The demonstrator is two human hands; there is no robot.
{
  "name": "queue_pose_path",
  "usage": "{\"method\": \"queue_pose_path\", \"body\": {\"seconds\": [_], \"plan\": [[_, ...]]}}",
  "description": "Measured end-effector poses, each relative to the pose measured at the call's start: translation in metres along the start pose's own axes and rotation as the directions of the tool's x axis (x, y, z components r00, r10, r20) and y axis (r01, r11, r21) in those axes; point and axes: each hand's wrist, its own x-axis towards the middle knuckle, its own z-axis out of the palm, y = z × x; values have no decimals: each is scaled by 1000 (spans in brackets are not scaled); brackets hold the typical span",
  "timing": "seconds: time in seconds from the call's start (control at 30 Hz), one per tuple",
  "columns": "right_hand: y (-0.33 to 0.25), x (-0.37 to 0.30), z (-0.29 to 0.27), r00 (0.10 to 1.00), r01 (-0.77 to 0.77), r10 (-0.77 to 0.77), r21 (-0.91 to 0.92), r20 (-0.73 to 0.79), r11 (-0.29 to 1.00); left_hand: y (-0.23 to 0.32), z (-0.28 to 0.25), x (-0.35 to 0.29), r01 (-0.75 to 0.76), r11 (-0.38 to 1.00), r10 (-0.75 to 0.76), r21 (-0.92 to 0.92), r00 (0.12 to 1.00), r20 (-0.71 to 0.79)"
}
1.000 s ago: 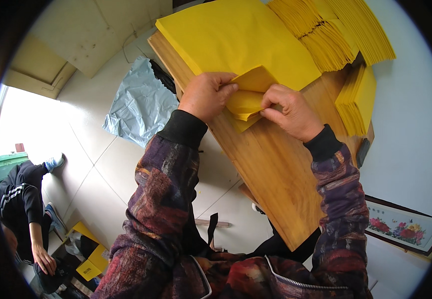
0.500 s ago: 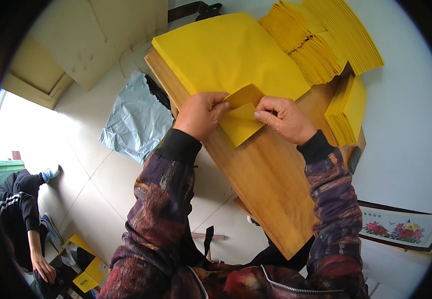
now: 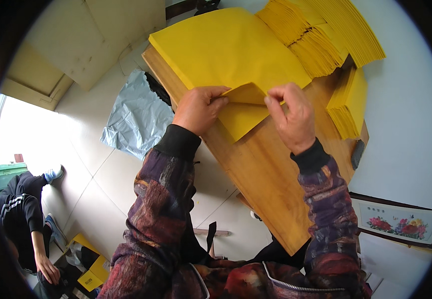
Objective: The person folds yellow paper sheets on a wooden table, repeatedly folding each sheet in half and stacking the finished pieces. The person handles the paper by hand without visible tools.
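Over the left edge of the wooden table (image 3: 270,174) I hold a folded piece of yellow felt-like sheet (image 3: 243,119). My left hand (image 3: 196,109) is closed on its left side, thumb on top. At the piece's right corner, my right hand (image 3: 291,119) has its thumb and fingertips pinched together on the raised flap. The flap stands up between both hands, and the lower layer hangs toward me. Just beyond lies a large flat pile of yellow sheet (image 3: 226,47), its near edge partly hidden behind my hands and the piece.
Folded yellow stacks (image 3: 315,55) fill the table's far right, with another stack (image 3: 345,104) by the white wall. A silver-grey plastic bag (image 3: 136,117) is left of the table. At lower left another person (image 3: 21,214) sits beside a yellow box (image 3: 96,271). A framed flower picture (image 3: 398,222) is at right.
My right hand has turned more upright and shifted slightly right at the flap's corner. The flap has opened wider, showing more of the lower layer. My left hand keeps its hold.
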Motion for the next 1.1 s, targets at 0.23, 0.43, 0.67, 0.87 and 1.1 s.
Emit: {"method": "queue_pose_path", "body": {"seconds": [0.23,0.43,0.67,0.87,1.1], "plan": [[-4,-28,14,947,159,-130,-81,292,984,4,0,-1,23,998,-23,-53,1000,-10],[5,-22,12,921,122,-113,1,373,993,8,-1,-3,72,994,-74,-80,997,-15],[16,-9,9,874,-156,31,219,486,963,9,0,-2,55,996,-57,-76,998,-25],[22,-1,3,819,-297,73,312,569,902,6,-1,0,75,993,-73,-89,997,16],[26,3,-1,775,-311,72,280,628,908,3,1,0,48,997,-48,-52,999,-1]]}}
